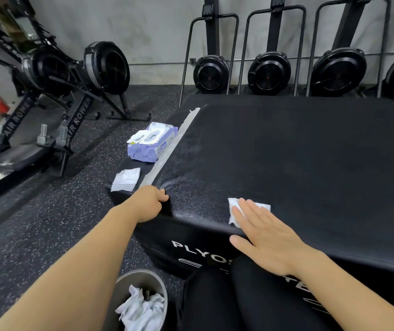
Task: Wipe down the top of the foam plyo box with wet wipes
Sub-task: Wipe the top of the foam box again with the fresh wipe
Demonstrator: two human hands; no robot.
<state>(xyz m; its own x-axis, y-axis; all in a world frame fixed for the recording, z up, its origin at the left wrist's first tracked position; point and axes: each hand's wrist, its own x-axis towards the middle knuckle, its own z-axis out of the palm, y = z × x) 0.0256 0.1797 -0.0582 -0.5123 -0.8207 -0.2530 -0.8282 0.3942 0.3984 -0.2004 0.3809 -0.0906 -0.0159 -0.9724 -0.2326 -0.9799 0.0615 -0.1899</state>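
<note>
Where rowers (269, 72) stand, the box (310, 163) looks damp.

The right hand (265, 232) lay flat, fingers straight, on a white wet wipe (233, 211) near the front edge of the black plyo box (310, 163). The left hand (149, 203) gripped the box's near-left corner, fingers curled over it. A pale strip (172, 149) ran along the left edge. On a lower black ledge just beside it sat a purple wipes pack (151, 142) with its lid open, and a loose wipe (125, 179). Below, a grey bin (141, 277) held crumpled wipes (138, 309). Rowing machines (269, 70) stood upright along the wall — others (47, 75) at the left.
</note>
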